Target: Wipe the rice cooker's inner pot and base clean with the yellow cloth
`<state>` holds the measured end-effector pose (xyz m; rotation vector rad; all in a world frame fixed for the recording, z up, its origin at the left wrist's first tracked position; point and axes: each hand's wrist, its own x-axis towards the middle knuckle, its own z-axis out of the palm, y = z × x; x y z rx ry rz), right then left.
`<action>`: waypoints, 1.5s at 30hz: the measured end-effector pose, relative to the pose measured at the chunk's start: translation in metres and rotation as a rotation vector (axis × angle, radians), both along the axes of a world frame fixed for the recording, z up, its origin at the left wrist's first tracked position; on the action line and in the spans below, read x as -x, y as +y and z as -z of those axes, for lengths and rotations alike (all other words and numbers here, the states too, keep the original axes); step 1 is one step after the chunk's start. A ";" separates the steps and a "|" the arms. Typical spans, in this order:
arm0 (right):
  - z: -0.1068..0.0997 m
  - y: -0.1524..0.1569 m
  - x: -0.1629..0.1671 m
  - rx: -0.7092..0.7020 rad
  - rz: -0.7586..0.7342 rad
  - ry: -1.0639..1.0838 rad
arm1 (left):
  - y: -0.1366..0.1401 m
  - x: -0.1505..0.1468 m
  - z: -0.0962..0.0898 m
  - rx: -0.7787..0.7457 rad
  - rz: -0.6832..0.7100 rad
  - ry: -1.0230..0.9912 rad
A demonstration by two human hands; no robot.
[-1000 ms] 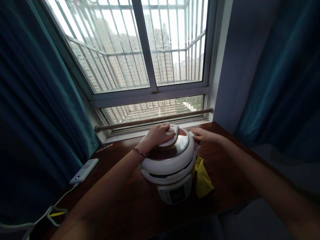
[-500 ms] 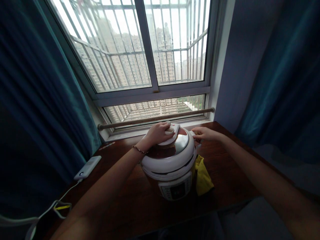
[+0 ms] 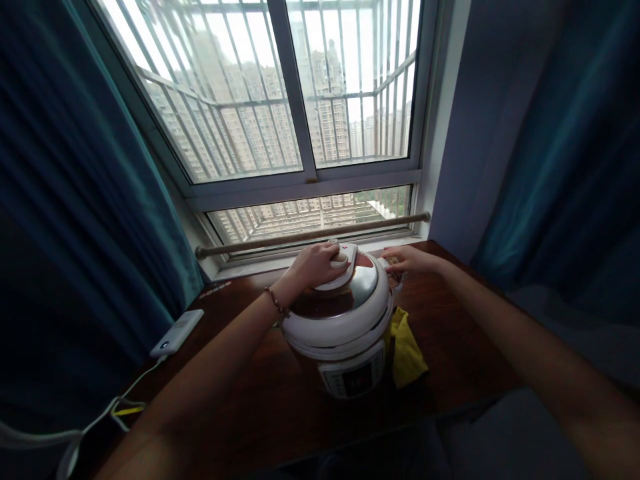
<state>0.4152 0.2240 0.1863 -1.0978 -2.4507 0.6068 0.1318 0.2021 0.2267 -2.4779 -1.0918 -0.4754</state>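
Observation:
A white and brown electric pressure cooker (image 3: 345, 333) stands upright on the table, its control panel (image 3: 353, 373) facing me. Its domed lid (image 3: 330, 303) is on, with a thin dark gap showing along the rim at the right front. My left hand (image 3: 315, 263) is closed around the handle (image 3: 340, 259) on top of the lid. At the cooker's right side, my right hand (image 3: 407, 259) has its fingers closed on a small white side handle (image 3: 384, 263), partly hidden by them. A yellow cloth (image 3: 407, 350) lies against the cooker's right side, below that hand.
A white power bank (image 3: 177, 332) with a white cable (image 3: 135, 383) lies on the left of the dark wooden table (image 3: 450, 333). Behind the table are a metal rail (image 3: 315, 237) and a barred window (image 3: 300, 107). Blue curtains (image 3: 90, 167) hang at both sides.
My right hand has shifted slightly left and up against the cooker's side. My left hand stays on the lid handle, and the lid remains on.

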 end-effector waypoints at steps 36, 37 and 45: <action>-0.001 0.009 -0.001 0.222 -0.081 0.109 | -0.007 0.048 -0.003 0.228 0.133 -0.072; -0.002 0.010 -0.001 0.217 -0.081 0.107 | -0.007 0.050 0.000 0.212 0.122 -0.084; -0.003 0.013 -0.002 0.186 -0.114 0.093 | -0.006 0.047 0.013 0.139 0.138 -0.150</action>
